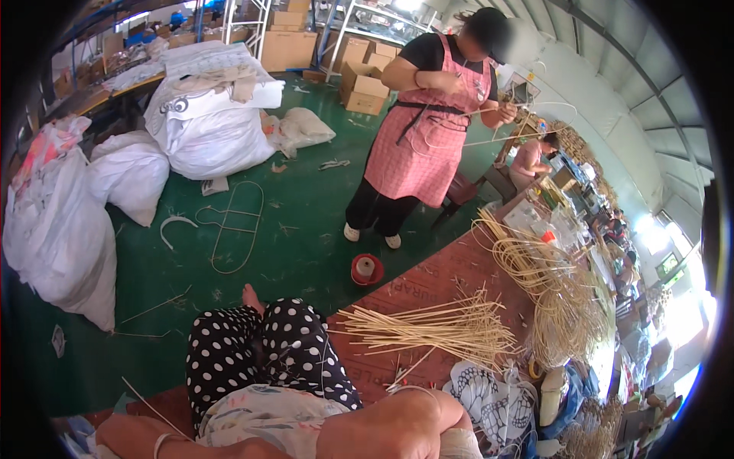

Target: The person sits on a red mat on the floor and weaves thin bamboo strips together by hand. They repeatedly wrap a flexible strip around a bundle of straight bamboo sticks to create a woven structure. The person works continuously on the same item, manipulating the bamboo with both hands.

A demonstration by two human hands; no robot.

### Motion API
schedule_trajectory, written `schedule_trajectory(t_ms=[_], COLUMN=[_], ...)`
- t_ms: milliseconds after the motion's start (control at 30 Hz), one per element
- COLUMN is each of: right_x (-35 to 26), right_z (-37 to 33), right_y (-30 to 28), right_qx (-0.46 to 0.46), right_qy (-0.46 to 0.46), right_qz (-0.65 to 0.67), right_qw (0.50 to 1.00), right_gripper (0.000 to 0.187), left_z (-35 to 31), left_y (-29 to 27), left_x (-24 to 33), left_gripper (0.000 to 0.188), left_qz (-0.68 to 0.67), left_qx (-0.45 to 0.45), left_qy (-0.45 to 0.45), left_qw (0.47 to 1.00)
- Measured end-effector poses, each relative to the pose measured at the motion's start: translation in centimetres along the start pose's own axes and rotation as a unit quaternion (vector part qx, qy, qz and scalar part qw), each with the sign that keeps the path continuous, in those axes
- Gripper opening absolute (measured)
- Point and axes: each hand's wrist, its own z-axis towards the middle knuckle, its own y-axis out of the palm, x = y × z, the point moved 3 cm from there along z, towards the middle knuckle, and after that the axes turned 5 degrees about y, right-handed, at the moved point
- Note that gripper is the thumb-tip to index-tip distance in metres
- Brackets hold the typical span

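Note:
Along the lower edge my left arm (126, 437) lies bent, with a pale band at the wrist; its fingers do not show. A thin pale stick (149, 405) slants up beside it, and I cannot tell whether the hand holds it. My right arm (375, 430) crosses in front of my body, its fingers also hidden. Closest to it, on the reddish-brown board table (390, 294), lie a loose pile of thin cane sticks (428, 329) and a white butterfly-wing piece (489, 402) with black lines.
Coiled cane bundles (535, 268) lie along the table's right side. A red tub (367, 269) holds a spool. Across from me stands a person in a pink apron (428, 149), handling a thin hoop. White sacks (61, 229), a wire frame (237, 229) and cartons (363, 88) occupy the green floor.

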Motion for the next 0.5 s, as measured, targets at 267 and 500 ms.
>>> schedule_trajectory(t_ms=[267, 500], right_x=[1.1, 6.0], right_z=[-2.8, -4.4], right_y=[-3.1, -0.3], right_qx=[0.257, 0.516], right_qy=[-0.027, 0.108], right_qz=[-0.342, 0.046], right_qw=[0.904, 0.849], right_gripper=[0.014, 0.007], left_z=[1.5, 1.3], left_y=[-2.2, -3.8], left_x=[0.0, -0.4], left_gripper=[0.011, 0.011], left_qz=[0.195, 0.427], left_qx=[0.11, 0.293], left_qy=[-0.03, 0.034], left_qw=[0.974, 0.855])
